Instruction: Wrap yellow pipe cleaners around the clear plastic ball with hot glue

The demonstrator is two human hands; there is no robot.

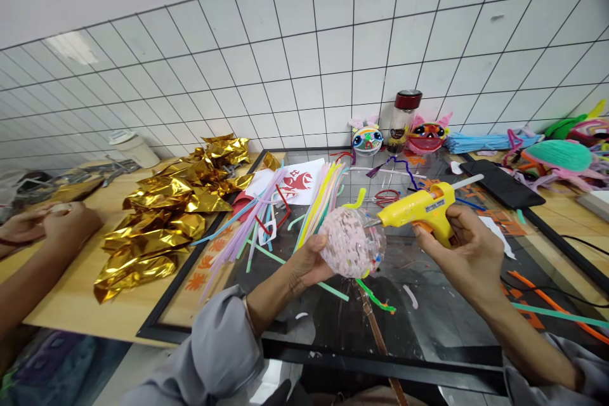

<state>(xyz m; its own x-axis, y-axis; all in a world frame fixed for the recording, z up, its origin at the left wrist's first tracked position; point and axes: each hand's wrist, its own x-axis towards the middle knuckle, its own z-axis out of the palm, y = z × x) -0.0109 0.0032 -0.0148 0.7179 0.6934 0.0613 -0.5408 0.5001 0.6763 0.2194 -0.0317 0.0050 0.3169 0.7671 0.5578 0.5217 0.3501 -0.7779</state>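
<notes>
Gluing: this seems to be our step — the nozzle (373,222) of the glue gun (419,208) points at the ball's (348,247) right side, though contact or narrow gap we cannot tell.
Next dab: it likely calls for us to hold the ball still and squeeze gently.
Ball: round, see-through at its right edge, mottled pale pink elsewhere; we hold it above the worktop (428,327), nearer us than the stem bundle (318,206).
Left hand (307,261): our grip curls round the ball's left side.
Right hand (471,254): our grip wraps the glue gun, one finger at the trigger (426,226) — pressed or not, we cannot tell.
</notes>
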